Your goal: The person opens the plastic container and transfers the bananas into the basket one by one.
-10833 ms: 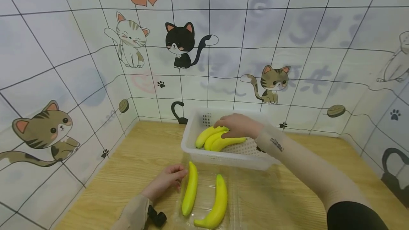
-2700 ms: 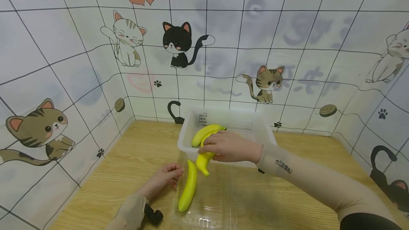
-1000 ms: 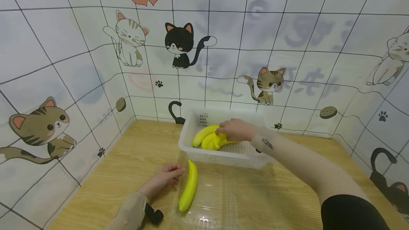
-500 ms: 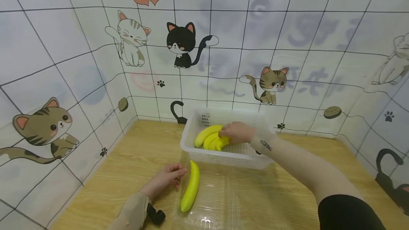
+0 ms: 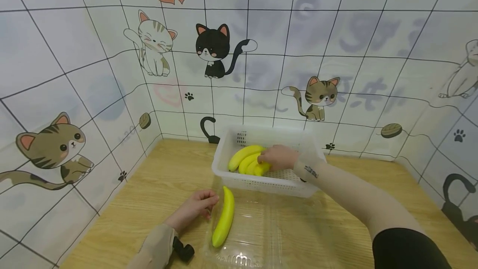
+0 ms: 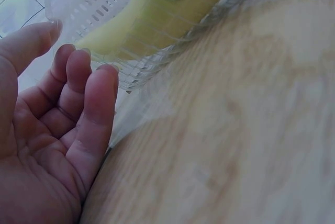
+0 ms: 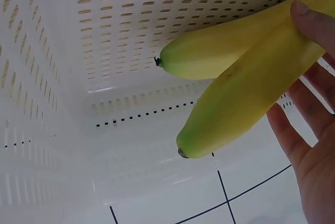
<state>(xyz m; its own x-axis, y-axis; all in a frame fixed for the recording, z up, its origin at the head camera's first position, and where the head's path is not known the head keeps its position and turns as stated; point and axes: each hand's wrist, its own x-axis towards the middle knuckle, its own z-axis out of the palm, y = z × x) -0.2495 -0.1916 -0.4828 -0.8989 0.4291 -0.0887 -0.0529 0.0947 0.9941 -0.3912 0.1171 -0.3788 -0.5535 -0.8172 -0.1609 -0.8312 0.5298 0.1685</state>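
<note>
In the head view my right hand (image 5: pixel 280 157) reaches down into the white basket (image 5: pixel 269 184). In the right wrist view that hand's thumb lies over a yellow banana (image 7: pixel 246 93) and its fingers are beneath, gripping it. Another banana (image 7: pixel 209 51) lies just beside it on the basket floor. Several bananas (image 5: pixel 244 157) are bunched at the basket's left end. My left hand (image 5: pixel 196 207) pinches the left rim of a clear plastic clamshell box (image 5: pixel 248 235), thumb and fingers at its edge. One banana (image 5: pixel 224 219) lies lengthwise in the box, near that hand.
The wooden table (image 5: pixel 175 165) carries everything, with the basket near the patterned back wall (image 5: pixel 261 74). The clamshell's clear lid (image 5: pixel 298 227) lies spread out to the right. A black device (image 5: pixel 184 250) sits at the left wrist.
Earlier two bananas lay in the clear box; the right hand carried one over the basket's front wall. Since then the hand has lowered it among the others. The left hand stays put.
</note>
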